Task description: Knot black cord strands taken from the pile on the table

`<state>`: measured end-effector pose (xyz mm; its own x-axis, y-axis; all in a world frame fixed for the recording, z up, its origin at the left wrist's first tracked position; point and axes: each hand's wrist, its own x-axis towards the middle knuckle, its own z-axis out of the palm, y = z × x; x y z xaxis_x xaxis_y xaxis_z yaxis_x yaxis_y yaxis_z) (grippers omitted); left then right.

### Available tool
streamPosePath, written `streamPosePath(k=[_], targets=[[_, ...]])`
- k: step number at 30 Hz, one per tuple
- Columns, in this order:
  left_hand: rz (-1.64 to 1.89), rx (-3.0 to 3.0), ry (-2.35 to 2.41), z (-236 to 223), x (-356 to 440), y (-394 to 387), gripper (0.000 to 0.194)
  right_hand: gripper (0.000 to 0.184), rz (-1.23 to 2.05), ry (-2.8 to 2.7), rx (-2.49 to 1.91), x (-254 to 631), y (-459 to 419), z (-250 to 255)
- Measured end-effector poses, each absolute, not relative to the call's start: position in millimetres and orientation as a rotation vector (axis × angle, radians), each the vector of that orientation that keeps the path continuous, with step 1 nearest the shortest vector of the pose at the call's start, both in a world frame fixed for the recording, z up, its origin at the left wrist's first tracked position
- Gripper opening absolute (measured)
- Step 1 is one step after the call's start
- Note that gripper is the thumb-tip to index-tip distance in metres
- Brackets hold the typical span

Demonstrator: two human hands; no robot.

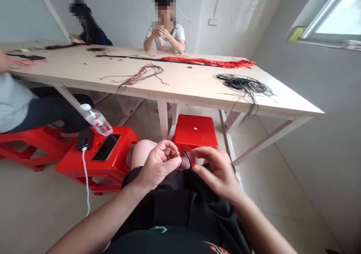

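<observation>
Above my lap, my left hand [159, 165] pinches a thin black cord [188, 157] between thumb and fingers. A small loop of it shows at the fingertips, and part of the cord reaches toward the right. My right hand [218, 173] is just to the right, slightly blurred, its thumb and forefinger apart with nothing visible held between them. Whether the cord touches the right fingers is hard to make out. Beneath both hands lies black clothing [175, 201] over my legs.
Ahead stands a long table [183, 84] with black cords [242, 84], red cords [208, 61] and a mixed bundle [141, 74]. A red stool [196, 130] is under its edge. Another stool [84, 167] at left bears a bottle [97, 121] and a phone [106, 147]. Several people sit around the table.
</observation>
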<state>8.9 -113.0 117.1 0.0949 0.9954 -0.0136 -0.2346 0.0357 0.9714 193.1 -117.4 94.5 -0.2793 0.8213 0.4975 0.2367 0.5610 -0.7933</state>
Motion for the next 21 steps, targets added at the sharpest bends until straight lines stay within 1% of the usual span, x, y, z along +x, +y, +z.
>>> streamPosePath(k=[3,5,9,13,16,18,21], targets=[[1.195,1.107,0.921,115.0,9.0,-110.1,0.022,0.049,1.025,-1.678,-0.844,180.4,-116.7,70.9],[1.178,1.134,0.911,112.1,10.4,-110.2,0.022,0.054,1.186,-1.564,-0.770,169.1,-113.3,60.4],[1.195,1.198,0.963,108.4,13.6,-111.4,0.021,0.051,1.359,-1.414,-0.625,159.7,-114.7,59.4],[1.216,1.291,1.092,103.7,15.1,-115.2,0.017,0.050,1.480,-1.283,-0.618,156.5,-125.4,64.8],[1.174,1.368,1.159,97.3,15.2,-116.9,0.015,0.040,1.576,-1.150,-0.715,151.5,-128.8,60.5],[1.162,1.408,1.167,93.9,14.6,-116.5,0.013,0.032,1.572,-1.119,-0.821,150.0,-127.7,56.7],[1.125,1.468,1.178,92.7,12.4,-115.4,0.011,0.036,1.458,-1.172,-0.964,152.7,-126.6,57.1]])
